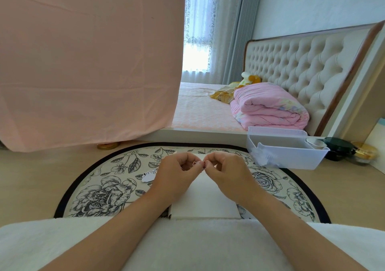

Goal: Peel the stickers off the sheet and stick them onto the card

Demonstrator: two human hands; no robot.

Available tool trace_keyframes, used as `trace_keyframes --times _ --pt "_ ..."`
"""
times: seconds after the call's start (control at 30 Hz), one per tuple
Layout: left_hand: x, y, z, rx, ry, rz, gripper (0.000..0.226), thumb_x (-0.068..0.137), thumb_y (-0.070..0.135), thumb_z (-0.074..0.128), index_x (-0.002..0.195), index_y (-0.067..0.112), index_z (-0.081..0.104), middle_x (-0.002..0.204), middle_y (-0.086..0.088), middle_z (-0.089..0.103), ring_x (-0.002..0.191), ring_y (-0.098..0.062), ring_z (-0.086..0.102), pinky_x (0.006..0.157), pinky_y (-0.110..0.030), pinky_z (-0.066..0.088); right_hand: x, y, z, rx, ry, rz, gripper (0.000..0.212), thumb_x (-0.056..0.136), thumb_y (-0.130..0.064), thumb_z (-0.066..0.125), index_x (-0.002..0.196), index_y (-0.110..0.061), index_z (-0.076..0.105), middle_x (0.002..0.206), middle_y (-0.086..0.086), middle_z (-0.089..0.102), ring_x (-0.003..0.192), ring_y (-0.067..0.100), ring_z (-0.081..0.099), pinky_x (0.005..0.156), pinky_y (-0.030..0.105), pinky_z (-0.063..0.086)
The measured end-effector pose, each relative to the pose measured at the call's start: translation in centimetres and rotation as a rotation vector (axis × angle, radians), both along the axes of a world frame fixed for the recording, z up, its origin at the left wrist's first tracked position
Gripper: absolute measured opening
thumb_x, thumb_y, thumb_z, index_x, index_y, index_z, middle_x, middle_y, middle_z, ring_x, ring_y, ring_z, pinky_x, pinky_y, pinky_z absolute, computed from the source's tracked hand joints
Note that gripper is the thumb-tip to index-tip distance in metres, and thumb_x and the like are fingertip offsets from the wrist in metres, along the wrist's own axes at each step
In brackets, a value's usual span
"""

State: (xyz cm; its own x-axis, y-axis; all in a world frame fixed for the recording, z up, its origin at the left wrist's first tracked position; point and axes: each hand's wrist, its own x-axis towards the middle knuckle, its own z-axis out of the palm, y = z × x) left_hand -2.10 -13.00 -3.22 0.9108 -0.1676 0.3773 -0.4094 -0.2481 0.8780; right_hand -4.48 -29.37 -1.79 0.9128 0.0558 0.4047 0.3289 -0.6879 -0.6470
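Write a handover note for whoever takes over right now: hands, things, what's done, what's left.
Hands: left hand and right hand both pinch one small sticker at the fingertips, above the card.
Card lies on the floral mat; its visible part is bare.
A white sticker piece lies on the mat beside the left hand.
Done: no sticker shows on the card.
Left: peel this one, stick it down, then the other piece.
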Motion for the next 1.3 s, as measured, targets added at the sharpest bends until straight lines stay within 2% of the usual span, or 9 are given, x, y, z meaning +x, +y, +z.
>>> trace_keyframes --times 0.17,0.27,0.53,0.73,0.9,0.97,1.07,1.17,1.3 --pt "0.2 -0.2 -0.3 -0.006 0.005 -0.003 0.02 0.088 0.019 0.072 0.069 0.024 0.073 0.054 0.008 0.055 0.051 -0.007 0.043 0.052 -0.02 0.036 -0.3 0.1 0.6 0.333 0.191 0.055 0.022 0.094 -0.009 0.059 0.079 -0.012 0.074 0.071 0.005 0.071 0.05 0.01 0.051 0.051 0.023 0.041" --pt "0.3 -0.2 -0.4 -0.013 0.02 0.003 0.02 0.087 0.021 0.072 0.068 0.026 0.072 0.054 0.008 0.054 0.052 -0.008 0.043 0.052 -0.02 0.037 -0.5 -0.1 0.4 0.439 0.272 0.056 0.018 0.097 -0.013 0.062 0.088 -0.009 0.076 0.081 0.003 0.076 0.052 0.012 0.053 0.046 0.018 0.039" --pt "0.1 -0.2 -0.3 -0.011 0.054 -0.03 0.019 0.087 0.017 0.072 0.069 0.023 0.071 0.051 0.014 0.051 0.048 -0.002 0.04 0.049 -0.013 0.033 -0.5 -0.3 -0.4 0.271 0.147 -0.005 0.02 0.094 -0.019 0.065 0.076 -0.023 0.074 0.067 0.005 0.07 0.051 0.011 0.049 0.051 0.025 0.041" --pt "-0.2 -0.1 -0.2 0.034 0.023 -0.046 0.017 0.088 0.02 0.072 0.072 0.026 0.07 0.051 0.019 0.053 0.05 0.0 0.044 0.052 -0.011 0.035 -1.2 0.2 -0.3 0.052 0.015 -0.061 0.018 0.091 -0.014 0.065 0.079 -0.025 0.073 0.055 -0.026 0.055 0.048 0.004 0.045 0.051 0.011 0.035" --pt "0.0 0.1 -0.1 -0.032 0.06 -0.026 0.015 0.088 0.022 0.072 0.072 0.022 0.071 0.061 -0.006 0.064 0.054 -0.008 0.047 0.055 -0.024 0.039 -0.7 0.0 -0.1 0.393 0.152 0.005 0.018 0.093 -0.018 0.069 0.076 -0.017 0.076 0.07 0.013 0.07 0.05 0.012 0.047 0.053 0.029 0.041" --pt "0.1 0.1 -0.2 -0.044 0.075 -0.032 0.015 0.088 0.022 0.072 0.073 0.023 0.071 0.07 -0.012 0.068 0.059 -0.011 0.052 0.058 -0.029 0.042 -0.6 0.1 0.1 0.43 0.181 0.011 0.017 0.094 -0.016 0.068 0.079 -0.014 0.076 0.07 0.01 0.071 0.05 0.015 0.05 0.052 0.028 0.043" --pt "0.1 0.0 -0.4 -0.027 0.039 0.006 0.011 0.086 0.023 0.074 0.081 0.031 0.07 0.077 0.007 0.07 0.068 -0.004 0.058 0.061 -0.019 0.044 -0.6 0.0 0.1 0.437 0.205 0.009 0.017 0.095 -0.014 0.066 0.081 -0.011 0.076 0.067 0.002 0.071 0.049 0.013 0.051 0.049 0.022 0.041" --pt "-0.2 0.1 0.0 0.102 -0.162 0.145 0.027 0.082 0.029 0.078 0.097 0.036 0.058 0.091 0.017 0.062 0.085 -0.004 0.057 0.069 -0.011 0.042 -0.6 0.0 0.1 0.415 0.193 -0.022 0.019 0.096 -0.015 0.065 0.08 -0.01 0.074 0.063 -0.002 0.069 0.046 0.009 0.05 0.047 0.018 0.041" --pt "-0.7 0.1 0.5 0.264 -0.277 0.181 0.014 0.085 0.032 0.074 0.085 0.036 0.06 0.081 0.019 0.063 0.079 -0.006 0.058 0.069 -0.017 0.046 -0.2 -0.1 -0.2 0.369 0.114 -0.047 0.021 0.095 -0.019 0.066 0.076 -0.017 0.074 0.06 -0.004 0.067 0.048 0.011 0.049 0.049 0.024 0.043"
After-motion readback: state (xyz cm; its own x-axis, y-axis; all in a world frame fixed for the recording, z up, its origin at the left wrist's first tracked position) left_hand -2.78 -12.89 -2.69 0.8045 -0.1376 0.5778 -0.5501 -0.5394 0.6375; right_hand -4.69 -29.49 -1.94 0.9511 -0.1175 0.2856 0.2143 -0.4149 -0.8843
